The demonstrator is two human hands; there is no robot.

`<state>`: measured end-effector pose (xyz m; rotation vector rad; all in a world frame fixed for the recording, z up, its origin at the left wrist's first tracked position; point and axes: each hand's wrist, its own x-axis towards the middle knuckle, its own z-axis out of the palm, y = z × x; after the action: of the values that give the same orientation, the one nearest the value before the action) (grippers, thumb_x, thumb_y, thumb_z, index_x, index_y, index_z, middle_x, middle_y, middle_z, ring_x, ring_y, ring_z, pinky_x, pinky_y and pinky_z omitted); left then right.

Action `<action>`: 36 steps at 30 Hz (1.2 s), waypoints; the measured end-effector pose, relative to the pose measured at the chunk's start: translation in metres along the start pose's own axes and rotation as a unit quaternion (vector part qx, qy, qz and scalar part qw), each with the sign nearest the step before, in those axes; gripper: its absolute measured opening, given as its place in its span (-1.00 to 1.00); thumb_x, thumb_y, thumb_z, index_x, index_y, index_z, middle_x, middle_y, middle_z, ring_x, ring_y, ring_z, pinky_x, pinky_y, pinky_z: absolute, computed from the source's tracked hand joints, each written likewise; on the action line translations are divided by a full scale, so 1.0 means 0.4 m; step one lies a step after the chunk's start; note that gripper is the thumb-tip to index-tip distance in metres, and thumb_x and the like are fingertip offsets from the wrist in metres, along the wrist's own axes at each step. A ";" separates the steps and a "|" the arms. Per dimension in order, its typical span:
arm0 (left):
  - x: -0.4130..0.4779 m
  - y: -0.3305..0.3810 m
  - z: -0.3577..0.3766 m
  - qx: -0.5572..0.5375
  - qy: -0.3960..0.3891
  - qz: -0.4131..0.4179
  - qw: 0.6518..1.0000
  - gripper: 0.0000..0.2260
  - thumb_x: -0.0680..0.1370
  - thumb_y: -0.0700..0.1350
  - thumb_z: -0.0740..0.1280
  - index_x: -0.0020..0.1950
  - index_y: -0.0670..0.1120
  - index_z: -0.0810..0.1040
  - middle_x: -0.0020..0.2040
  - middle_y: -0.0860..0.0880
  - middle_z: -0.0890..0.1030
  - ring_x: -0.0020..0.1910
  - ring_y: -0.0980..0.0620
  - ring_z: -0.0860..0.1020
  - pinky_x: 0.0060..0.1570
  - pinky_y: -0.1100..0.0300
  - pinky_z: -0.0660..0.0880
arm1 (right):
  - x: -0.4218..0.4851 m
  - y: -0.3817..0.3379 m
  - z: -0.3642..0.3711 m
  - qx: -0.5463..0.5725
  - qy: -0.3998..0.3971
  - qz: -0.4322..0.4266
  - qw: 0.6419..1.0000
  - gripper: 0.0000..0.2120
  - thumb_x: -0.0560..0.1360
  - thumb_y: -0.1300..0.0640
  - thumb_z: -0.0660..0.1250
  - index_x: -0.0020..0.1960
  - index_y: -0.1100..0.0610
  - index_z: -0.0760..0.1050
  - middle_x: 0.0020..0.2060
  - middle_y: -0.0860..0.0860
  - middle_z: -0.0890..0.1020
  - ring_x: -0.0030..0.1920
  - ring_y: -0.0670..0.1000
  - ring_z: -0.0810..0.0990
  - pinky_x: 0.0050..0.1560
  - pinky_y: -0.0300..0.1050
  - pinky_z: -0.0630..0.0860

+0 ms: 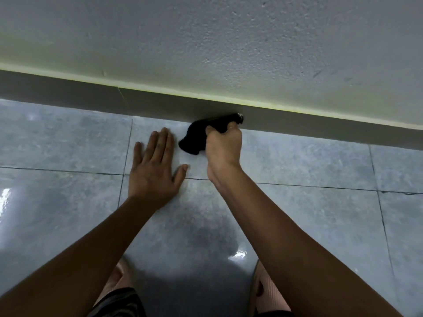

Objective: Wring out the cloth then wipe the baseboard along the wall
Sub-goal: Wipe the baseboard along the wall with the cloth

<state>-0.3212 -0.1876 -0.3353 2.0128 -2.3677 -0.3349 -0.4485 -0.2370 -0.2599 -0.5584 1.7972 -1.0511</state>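
Note:
A black cloth [194, 136] is bunched in my right hand [225, 147], and its upper end presses against the dark grey baseboard [91, 97] that runs along the foot of the wall. The cloth's lower end hangs down onto the floor tile. My left hand [155, 168] lies flat on the tile with its fingers spread, just left of the cloth and apart from it. It holds nothing.
A rough pale wall [229, 42] rises above the baseboard. The floor is glossy grey tile [309, 165] with dark grout lines and light reflections. My knees and pink slippers [265, 291] show at the bottom edge.

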 end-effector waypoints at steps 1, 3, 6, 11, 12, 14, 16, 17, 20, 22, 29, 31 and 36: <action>0.000 0.000 0.001 0.001 -0.001 0.000 1.000 -0.30 0.53 0.27 -0.18 0.55 -0.11 -0.16 0.56 -0.07 -0.11 0.53 -0.02 -0.14 0.46 -0.04 -0.20 | 0.000 -0.010 0.001 0.027 0.013 0.002 1.000 -0.65 0.48 0.35 0.26 0.27 0.27 0.41 0.03 0.10 0.60 -0.02 0.02 0.57 -0.07 -0.25 0.45; 0.001 -0.006 0.000 0.001 -0.006 0.004 1.000 -0.30 0.52 0.28 -0.19 0.55 -0.10 -0.18 0.56 -0.07 -0.13 0.52 -0.01 -0.16 0.46 -0.04 -0.21 | 0.009 -0.023 -0.015 0.068 0.052 -0.003 0.996 -0.68 0.48 0.36 0.27 0.23 0.30 0.43 -0.06 0.07 0.59 -0.13 -0.02 0.57 -0.17 -0.31 0.45; 0.003 -0.014 -0.003 0.007 -0.012 0.012 1.000 -0.28 0.51 0.29 -0.20 0.55 -0.10 -0.19 0.56 -0.06 -0.15 0.51 0.02 -0.19 0.45 -0.03 -0.24 | 0.025 -0.016 -0.054 0.067 0.071 -0.017 0.995 -0.65 0.49 0.37 0.25 0.27 0.27 0.42 -0.12 0.00 0.58 -0.25 -0.15 0.54 -0.27 -0.46 0.43; 0.006 -0.005 0.006 0.004 -0.004 0.013 1.000 -0.29 0.52 0.28 -0.18 0.55 -0.11 -0.16 0.56 -0.07 -0.12 0.52 0.00 -0.16 0.45 -0.04 -0.23 | 0.029 -0.007 -0.037 0.019 0.040 0.023 0.999 -0.71 0.46 0.37 0.25 0.18 0.27 0.43 -0.06 0.06 0.58 -0.10 0.01 0.56 -0.15 -0.29 0.45; 0.007 -0.004 0.009 0.001 -0.003 0.014 1.000 -0.29 0.52 0.28 -0.17 0.55 -0.11 -0.15 0.56 -0.08 -0.11 0.52 -0.01 -0.15 0.45 -0.05 -0.21 | 0.030 -0.009 -0.036 0.020 0.035 0.030 0.999 -0.74 0.45 0.38 0.25 0.13 0.26 0.44 -0.06 0.07 0.58 -0.11 0.02 0.56 -0.17 -0.26 0.45; 0.007 -0.004 0.013 -0.001 -0.001 0.016 1.000 -0.29 0.52 0.28 -0.16 0.55 -0.11 -0.14 0.56 -0.08 -0.10 0.52 -0.02 -0.13 0.46 -0.06 -0.19 | 0.031 -0.016 -0.053 0.037 0.002 0.048 0.998 -0.85 0.45 0.40 0.23 -0.06 0.19 0.44 -0.18 0.03 0.55 -0.18 -0.01 0.53 -0.23 -0.26 0.43; 0.007 -0.001 0.013 -0.001 -0.002 0.013 1.000 -0.29 0.52 0.27 -0.16 0.55 -0.12 -0.15 0.56 -0.08 -0.10 0.52 -0.02 -0.14 0.46 -0.06 -0.20 | 0.023 -0.021 -0.097 0.050 -0.031 0.058 0.997 -0.78 0.46 0.42 0.21 -0.21 0.12 0.41 -0.27 0.01 0.53 -0.23 -0.03 0.51 -0.21 -0.24 0.43; 0.007 0.005 0.013 -0.004 -0.002 0.010 1.000 -0.29 0.52 0.26 -0.16 0.55 -0.12 -0.15 0.56 -0.09 -0.11 0.53 -0.03 -0.14 0.46 -0.05 -0.21 | 0.018 -0.022 -0.122 0.043 -0.034 0.051 0.997 -0.78 0.45 0.41 0.18 -0.23 0.13 0.43 -0.29 0.02 0.53 -0.26 -0.03 0.50 -0.21 -0.22 0.44; 0.002 0.037 0.008 -0.019 -0.004 0.000 1.000 -0.31 0.52 0.23 -0.17 0.54 -0.13 -0.17 0.56 -0.12 -0.11 0.52 -0.05 -0.17 0.46 -0.04 -0.23 | 0.008 -0.031 -0.191 -0.081 0.002 -0.018 0.997 -0.79 0.50 0.30 0.11 -0.12 0.18 0.52 -0.30 0.06 0.54 -0.28 0.06 0.52 -0.24 -0.13 0.43; -0.004 0.069 0.010 -0.026 -0.006 0.001 1.000 -0.33 0.53 0.22 -0.19 0.53 -0.13 -0.20 0.56 -0.12 -0.11 0.51 -0.04 -0.19 0.45 -0.03 -0.24 | 0.019 -0.031 -0.233 -0.235 0.011 -0.145 0.961 -0.73 0.52 0.29 0.11 0.06 0.16 0.55 -0.22 0.08 0.56 -0.24 0.08 0.50 -0.26 -0.17 0.38; 0.001 0.124 0.034 -0.022 -0.007 0.028 0.999 -0.34 0.54 0.22 -0.20 0.54 -0.12 -0.18 0.54 -0.08 -0.17 0.51 -0.04 -0.20 0.47 -0.04 -0.21 | 0.105 0.048 -0.227 -0.584 -0.096 -0.405 0.697 -0.42 0.37 0.37 0.09 0.32 0.07 0.50 0.27 0.06 0.56 0.15 0.21 0.54 0.17 0.11 0.42; 0.002 0.126 0.034 -0.021 -0.007 0.026 0.999 -0.35 0.55 0.21 -0.18 0.54 -0.12 -0.17 0.54 -0.07 -0.16 0.52 -0.04 -0.18 0.47 -0.04 -0.19 | 0.113 0.075 -0.229 -0.635 -0.088 -0.435 0.632 -0.42 0.37 0.28 -0.03 0.23 0.03 0.58 0.25 0.07 0.57 0.19 0.23 0.54 0.21 0.19 0.40; 0.003 0.136 0.037 -0.014 -0.005 0.023 1.000 -0.36 0.56 0.20 -0.14 0.55 -0.11 -0.15 0.55 -0.06 -0.15 0.53 -0.04 -0.18 0.47 -0.04 -0.18 | 0.093 0.102 -0.264 -0.608 -0.007 -0.465 0.644 -0.47 0.38 0.23 0.02 0.25 0.04 0.54 0.27 0.14 0.51 0.22 0.17 0.36 0.23 0.18 0.33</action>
<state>-0.3768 -0.1785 -0.3404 1.9469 -2.3962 -0.3752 -0.5562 -0.1992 -0.2937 -2.4930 1.9975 -0.1561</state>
